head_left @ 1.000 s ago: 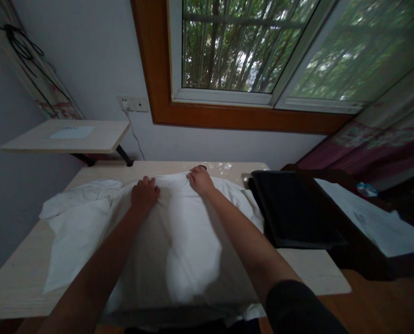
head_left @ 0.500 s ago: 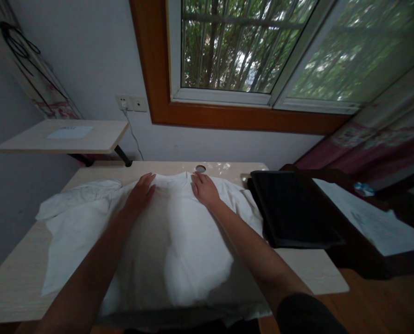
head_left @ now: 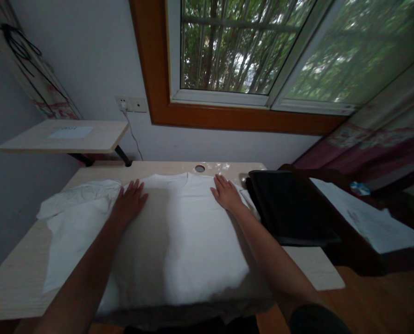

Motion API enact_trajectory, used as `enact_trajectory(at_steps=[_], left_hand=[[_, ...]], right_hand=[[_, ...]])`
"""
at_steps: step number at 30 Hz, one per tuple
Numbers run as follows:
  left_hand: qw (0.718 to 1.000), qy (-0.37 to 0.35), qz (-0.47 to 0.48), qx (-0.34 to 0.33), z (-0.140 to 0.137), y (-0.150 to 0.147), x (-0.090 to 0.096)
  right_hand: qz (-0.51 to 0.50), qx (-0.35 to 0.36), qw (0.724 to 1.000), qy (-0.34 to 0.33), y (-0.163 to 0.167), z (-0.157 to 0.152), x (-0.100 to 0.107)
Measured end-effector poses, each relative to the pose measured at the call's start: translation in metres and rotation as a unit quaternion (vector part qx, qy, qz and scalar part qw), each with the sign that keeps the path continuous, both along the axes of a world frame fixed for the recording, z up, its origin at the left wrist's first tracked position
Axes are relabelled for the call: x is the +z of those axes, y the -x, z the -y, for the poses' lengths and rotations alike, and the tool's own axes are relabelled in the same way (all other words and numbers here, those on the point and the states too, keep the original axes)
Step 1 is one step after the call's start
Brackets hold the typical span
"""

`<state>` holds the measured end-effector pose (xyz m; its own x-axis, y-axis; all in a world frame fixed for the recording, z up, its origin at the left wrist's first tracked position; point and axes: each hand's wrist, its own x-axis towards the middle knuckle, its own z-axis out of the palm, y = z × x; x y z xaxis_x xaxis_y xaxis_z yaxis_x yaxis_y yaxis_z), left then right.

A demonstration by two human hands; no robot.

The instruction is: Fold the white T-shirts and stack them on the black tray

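A white T-shirt [head_left: 193,232] lies spread on the pale wooden desk [head_left: 15,273], its collar toward the wall and its lower edge hanging over the near side. My left hand [head_left: 130,200] rests flat on the shirt's left shoulder, fingers stretched out. On the right shoulder lies my right hand [head_left: 226,192], also flat with fingers apart. Left of the shirt, next to my left forearm, is another crumpled white cloth [head_left: 78,213]; where it meets the shirt is partly hidden by my arm.
A flat black case [head_left: 293,208] lies on the desk's right side, beside the shirt sleeve. Further right is a dark surface with a white sheet [head_left: 370,215]. A raised shelf [head_left: 105,139] with a paper stands at the back left, and a window [head_left: 234,51] is above.
My hands have slid apart from the collar to the two shoulders, left hand leftward and right hand rightward. The shirt front looks smoother and wider.
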<state>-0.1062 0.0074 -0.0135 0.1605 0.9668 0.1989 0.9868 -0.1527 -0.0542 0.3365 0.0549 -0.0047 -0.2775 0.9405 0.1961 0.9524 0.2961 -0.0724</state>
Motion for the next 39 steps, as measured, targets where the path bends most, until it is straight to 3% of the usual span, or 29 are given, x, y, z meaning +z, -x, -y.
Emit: enact_trajectory(at_steps=[6, 12, 21, 27, 39], left_hand=[[1.000, 0.003, -0.006, -0.008, -0.003, -0.003, 0.002], [1.000, 0.014, 0.004, -0.004, -0.007, -0.003, 0.001], [0.995, -0.084, 0.056, 0.012, 0.006, -0.003, 0.008], [0.993, -0.099, 0.064, 0.022, 0.020, -0.011, 0.002], [0.995, -0.061, 0.081, 0.005, -0.027, -0.004, -0.002]], right_hand=[[-0.010, 0.025, 0.999, -0.031, 0.042, 0.002, 0.008], [-0.017, 0.059, 0.998, -0.008, 0.079, 0.005, 0.000], [-0.047, 0.039, 0.997, -0.054, 0.049, 0.013, 0.004], [-0.051, 0.008, 0.996, -0.077, 0.033, 0.023, 0.005], [-0.036, -0.037, 0.995, -0.088, 0.027, 0.009, -0.004]])
